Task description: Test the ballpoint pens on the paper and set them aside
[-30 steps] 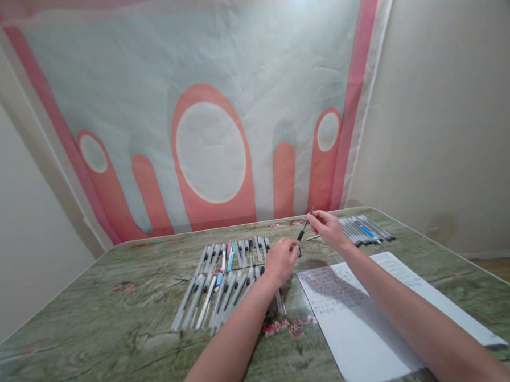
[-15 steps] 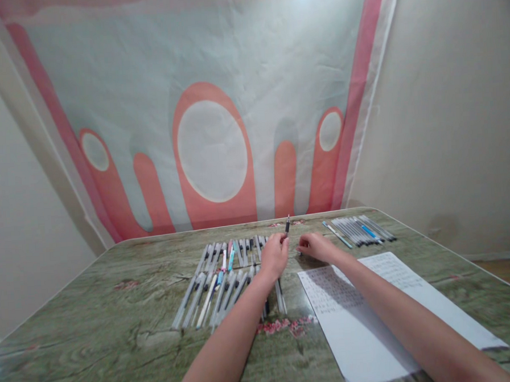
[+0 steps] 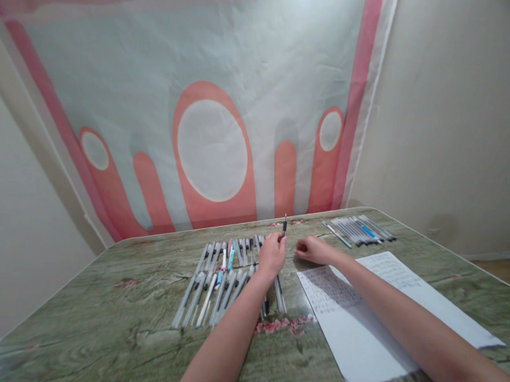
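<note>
My left hand (image 3: 272, 253) is closed on a black-gripped pen (image 3: 284, 225), whose tip points up and away toward the table's far edge. To the right, my right hand (image 3: 310, 249) rests low over the table with its fingers curled together; whatever they hold, if anything, is too small to make out. The two hands are apart. Clear-barrelled pens (image 3: 192, 300) lie in two rows left of and partly beneath my left forearm, with a white-and-pink pen (image 3: 224, 260) and a turquoise one (image 3: 231, 258) among them.
Written sheets of paper (image 3: 373, 333) lie under my right forearm. At the back right is a row of thin refills or pens (image 3: 351, 231), one bright blue. The wood-patterned table (image 3: 95, 325) reaches a wall hung with a printed cloth (image 3: 146, 65).
My left hand and its pen have shifted slightly left. My right hand has also moved a little left, and its fingers are more curled.
</note>
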Available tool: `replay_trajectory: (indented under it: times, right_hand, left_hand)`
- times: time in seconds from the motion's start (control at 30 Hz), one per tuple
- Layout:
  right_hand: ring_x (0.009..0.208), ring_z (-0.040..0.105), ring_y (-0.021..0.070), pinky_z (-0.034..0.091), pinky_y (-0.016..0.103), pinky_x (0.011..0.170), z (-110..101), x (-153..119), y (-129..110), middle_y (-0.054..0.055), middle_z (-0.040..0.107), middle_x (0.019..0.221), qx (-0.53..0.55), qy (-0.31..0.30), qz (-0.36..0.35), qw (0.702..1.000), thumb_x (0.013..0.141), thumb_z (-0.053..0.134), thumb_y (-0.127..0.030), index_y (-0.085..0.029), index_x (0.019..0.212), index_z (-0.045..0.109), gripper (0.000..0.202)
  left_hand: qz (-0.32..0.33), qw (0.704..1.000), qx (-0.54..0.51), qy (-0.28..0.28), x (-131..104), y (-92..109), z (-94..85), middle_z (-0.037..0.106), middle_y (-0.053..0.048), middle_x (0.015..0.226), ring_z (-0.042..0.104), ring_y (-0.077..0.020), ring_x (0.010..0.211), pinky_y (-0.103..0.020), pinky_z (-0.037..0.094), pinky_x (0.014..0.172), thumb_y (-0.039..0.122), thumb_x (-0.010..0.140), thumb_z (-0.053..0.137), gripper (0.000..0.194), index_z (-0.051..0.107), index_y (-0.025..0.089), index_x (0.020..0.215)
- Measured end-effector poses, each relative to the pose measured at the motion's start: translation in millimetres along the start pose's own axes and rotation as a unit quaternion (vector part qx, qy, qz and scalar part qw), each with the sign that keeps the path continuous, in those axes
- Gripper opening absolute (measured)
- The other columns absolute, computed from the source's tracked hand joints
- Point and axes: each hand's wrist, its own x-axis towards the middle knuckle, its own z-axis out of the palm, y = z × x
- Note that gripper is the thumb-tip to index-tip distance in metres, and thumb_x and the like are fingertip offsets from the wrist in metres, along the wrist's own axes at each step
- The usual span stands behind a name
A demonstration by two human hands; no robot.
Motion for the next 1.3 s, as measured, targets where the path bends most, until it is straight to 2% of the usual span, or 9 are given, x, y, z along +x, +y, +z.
replay_trajectory:
  times: [0.13, 0.27, 0.37, 0.47, 0.53, 0.83, 1.07, 1.3]
  right_hand:
    - [0.048, 0.050, 0.0100, 0.035, 0.020, 0.044, -8.7, 3.6, -1.1, 0.001, 0.060, 0.056, 0.168, 0.035, 0.031, 0.985, 0.072, 0.052, -0.036, -0.014, 0.068, 0.060, 0.024]
    - [0.062, 0.057, 0.0126, 0.044, 0.022, 0.051, -21.3, 6.4, -4.0, 0.003, 0.064, 0.073, 0.356, 0.114, 0.038, 0.927, 0.072, 0.053, -0.040, -0.015, 0.087, 0.062, 0.031]
    - [0.072, 0.058, 0.0147, 0.047, 0.024, 0.058, -30.2, 6.7, -6.3, 0.005, 0.065, 0.083, 0.436, 0.177, 0.049, 0.881, 0.070, 0.056, -0.042, -0.017, 0.091, 0.063, 0.033]
    - [0.076, 0.059, 0.0162, 0.046, 0.023, 0.055, -36.0, 6.5, -8.4, 0.005, 0.065, 0.086, 0.491, 0.198, 0.071, 0.845, 0.069, 0.059, -0.044, -0.018, 0.091, 0.064, 0.034]
    - [0.077, 0.058, 0.0156, 0.044, 0.021, 0.052, -37.8, 6.4, -9.9, 0.005, 0.065, 0.086, 0.510, 0.202, 0.081, 0.832, 0.067, 0.060, -0.044, -0.019, 0.092, 0.064, 0.035]
    - [0.068, 0.054, 0.0112, 0.040, 0.020, 0.050, -34.3, 6.0, -14.1, 0.003, 0.064, 0.084, 0.523, 0.197, 0.086, 0.825, 0.065, 0.064, -0.043, -0.020, 0.089, 0.066, 0.033]
    - [0.066, 0.052, 0.0106, 0.039, 0.020, 0.050, -28.0, 6.4, -12.5, 0.005, 0.064, 0.088, 0.507, 0.164, 0.083, 0.842, 0.065, 0.063, -0.044, -0.019, 0.089, 0.066, 0.035]
    - [0.062, 0.050, 0.0101, 0.038, 0.021, 0.050, -27.9, 5.6, -14.5, 0.003, 0.061, 0.076, 0.484, 0.151, 0.075, 0.859, 0.066, 0.063, -0.043, -0.017, 0.088, 0.065, 0.034]
  left_hand:
    - [0.012, 1.000, -0.004, -0.006, -1.2, -1.6, 4.6, 0.058, -0.007, 0.091, 0.052, -0.0159, 0.085, -0.027, 0.040, 0.076, 0.030, 0.084, 0.037, 0.025, 0.056, 0.016, 0.093]
    - [0.029, 0.999, -0.011, -0.025, -4.8, 0.9, 7.9, 0.058, -0.007, 0.091, 0.053, -0.0159, 0.085, -0.027, 0.040, 0.076, 0.030, 0.084, 0.037, 0.025, 0.056, 0.017, 0.095]
    - [0.045, 0.998, -0.011, -0.040, -8.6, 4.6, 9.2, 0.058, -0.006, 0.092, 0.053, -0.0159, 0.086, -0.028, 0.040, 0.077, 0.030, 0.084, 0.038, 0.025, 0.056, 0.017, 0.095]
    - [0.052, 0.997, -0.007, -0.052, -11.4, 7.8, 10.2, 0.058, -0.006, 0.094, 0.052, -0.0159, 0.088, -0.028, 0.040, 0.079, 0.030, 0.084, 0.038, 0.025, 0.056, 0.018, 0.095]
    - [0.052, 0.997, -0.005, -0.057, -12.6, 9.2, 10.7, 0.058, -0.006, 0.095, 0.053, -0.0159, 0.088, -0.028, 0.040, 0.079, 0.030, 0.084, 0.038, 0.025, 0.056, 0.018, 0.096]
    - [0.069, 0.996, 0.000, -0.063, -14.5, 11.4, 10.8, 0.058, -0.006, 0.094, 0.053, -0.0158, 0.088, -0.028, 0.040, 0.080, 0.031, 0.085, 0.037, 0.025, 0.056, 0.018, 0.096]
    - [0.068, 0.996, -0.001, -0.051, -13.4, 10.5, 10.5, 0.057, -0.006, 0.095, 0.052, -0.0157, 0.089, -0.028, 0.041, 0.079, 0.030, 0.085, 0.036, 0.026, 0.055, 0.018, 0.096]
    - [0.065, 0.997, 0.003, -0.045, -11.8, 8.6, 10.7, 0.057, -0.005, 0.095, 0.052, -0.0154, 0.088, -0.027, 0.041, 0.078, 0.030, 0.085, 0.035, 0.025, 0.055, 0.019, 0.096]
